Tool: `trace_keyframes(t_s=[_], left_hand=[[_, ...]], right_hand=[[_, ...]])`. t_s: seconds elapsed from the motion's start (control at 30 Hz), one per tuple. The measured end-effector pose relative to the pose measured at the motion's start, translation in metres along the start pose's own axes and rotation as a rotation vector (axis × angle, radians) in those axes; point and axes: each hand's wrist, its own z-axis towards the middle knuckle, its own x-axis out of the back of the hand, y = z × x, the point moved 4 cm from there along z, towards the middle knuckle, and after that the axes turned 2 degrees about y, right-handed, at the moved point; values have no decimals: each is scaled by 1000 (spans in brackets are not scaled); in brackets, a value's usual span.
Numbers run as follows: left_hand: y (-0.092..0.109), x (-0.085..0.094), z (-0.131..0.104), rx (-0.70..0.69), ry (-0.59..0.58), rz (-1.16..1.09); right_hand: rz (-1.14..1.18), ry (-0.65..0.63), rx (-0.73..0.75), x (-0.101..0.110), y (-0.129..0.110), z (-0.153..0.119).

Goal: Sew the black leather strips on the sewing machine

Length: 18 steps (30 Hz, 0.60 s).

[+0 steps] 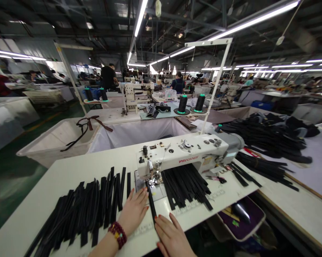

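Note:
A narrow black fabric strip [151, 203] runs from the presser foot of the white sewing machine [182, 155] toward me. My left hand [134, 210] lies flat on the table just left of the strip, fingers stretched toward the needle plate [157, 192], fingertips close to the strip's edge. At the near end, my right hand [170, 232] has its fingertips on the strip with the thumb below; the strip's end is hidden there. Left of my left hand, many similar black strips [96, 200] lie spread in a row. More strips [186, 185] lie bunched under the machine arm.
Small scissors [216, 178] lie right of the bunched strips. Behind the machine stand a cloth-lined bin [134, 130] and thread cones [182, 105]. A side table at right bears a heap of black pieces [270, 137]. A purple-lined tub [241, 223] sits below the table edge.

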Motion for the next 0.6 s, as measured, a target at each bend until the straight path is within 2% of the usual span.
trace_keyframes(t_s=[0.17,0.37,0.6], left_hand=[[-4,-4,0,8,15,-15],[-14,-4,12,20,-14,-9],[-25,-12,21,39,-20,37]], right_hand=[[-2,-10,-7,-5,5,-4],[61,-64,-60,0,15,18],[94,-105,-104,3,24,42]])
